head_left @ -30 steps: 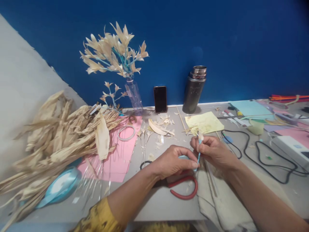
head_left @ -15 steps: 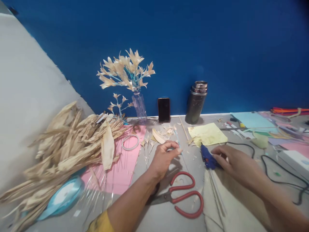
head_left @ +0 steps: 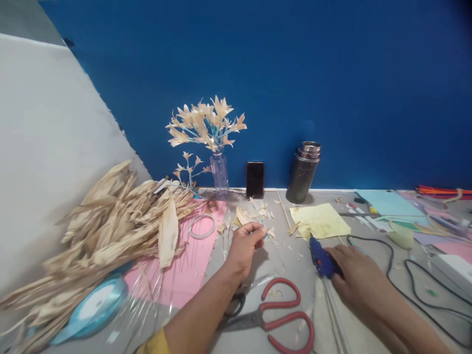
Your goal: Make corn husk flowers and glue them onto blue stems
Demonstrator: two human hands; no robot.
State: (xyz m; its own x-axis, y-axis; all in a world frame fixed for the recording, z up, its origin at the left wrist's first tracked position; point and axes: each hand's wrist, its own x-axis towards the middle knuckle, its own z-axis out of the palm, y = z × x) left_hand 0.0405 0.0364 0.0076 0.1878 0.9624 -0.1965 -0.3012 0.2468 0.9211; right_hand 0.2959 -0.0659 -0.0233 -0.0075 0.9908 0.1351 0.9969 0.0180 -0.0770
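Note:
Between the thumb and fingers of my left hand (head_left: 246, 248) is a thin stem wrapped in blue ribbon (head_left: 261, 219), its bare wire end trailing below. My right hand (head_left: 354, 273) is closed around the handle of a blue glue gun (head_left: 320, 258), which lies over the table with its nozzle towards a yellow paper (head_left: 320, 220). Red-handled scissors (head_left: 282, 314) rest below and between the hands. Beside my left hand are small husk flowers on wires (head_left: 225, 228) and husk scraps (head_left: 267, 209).
Dried corn husks (head_left: 110, 231) and a blue ribbon roll (head_left: 94, 305) spread over the left, partly on pink paper (head_left: 177, 280). A bottle vase (head_left: 220, 174) with husk flowers, a phone (head_left: 255, 180) and a flask (head_left: 304, 172) stand along the wall. A black cord (head_left: 391, 260) curls at right.
My right hand has gone from touching the glue gun loosely to gripping its handle. My left hand still pinches the stem, now tilted more to the left. The view has shifted slightly.

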